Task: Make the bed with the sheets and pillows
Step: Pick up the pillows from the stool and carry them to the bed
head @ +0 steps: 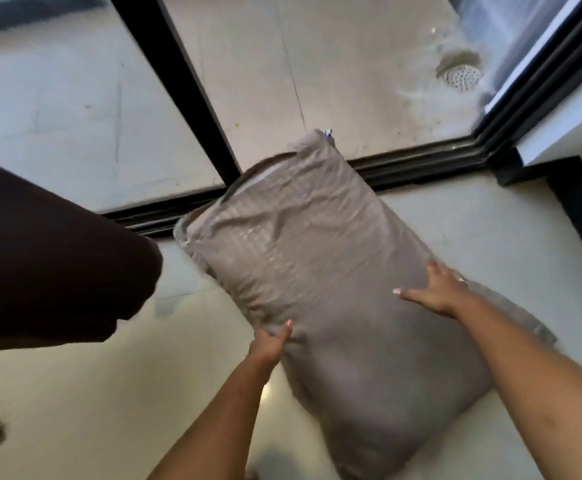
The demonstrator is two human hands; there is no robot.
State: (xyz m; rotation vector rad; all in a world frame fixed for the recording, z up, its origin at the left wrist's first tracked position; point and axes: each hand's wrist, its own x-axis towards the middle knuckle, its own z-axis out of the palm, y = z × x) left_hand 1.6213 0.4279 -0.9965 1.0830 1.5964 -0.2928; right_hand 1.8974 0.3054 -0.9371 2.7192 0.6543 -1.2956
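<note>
A taupe pillow (320, 271) in a wrinkled case is held up over the pale floor, tilted with its open end toward the window. My left hand (271, 341) grips its left long edge, thumb on top. My right hand (436, 289) holds the right long edge, thumb spread on the top face and fingers hidden behind the pillow. Both forearms reach in from the bottom of the view.
A dark brown mass (50, 265) fills the left side, close to the pillow's upper left corner. Black-framed glass doors (178, 71) stand ahead, with a balcony floor and a round drain (462, 76) beyond. A white wall (566, 119) with black skirting is at the right.
</note>
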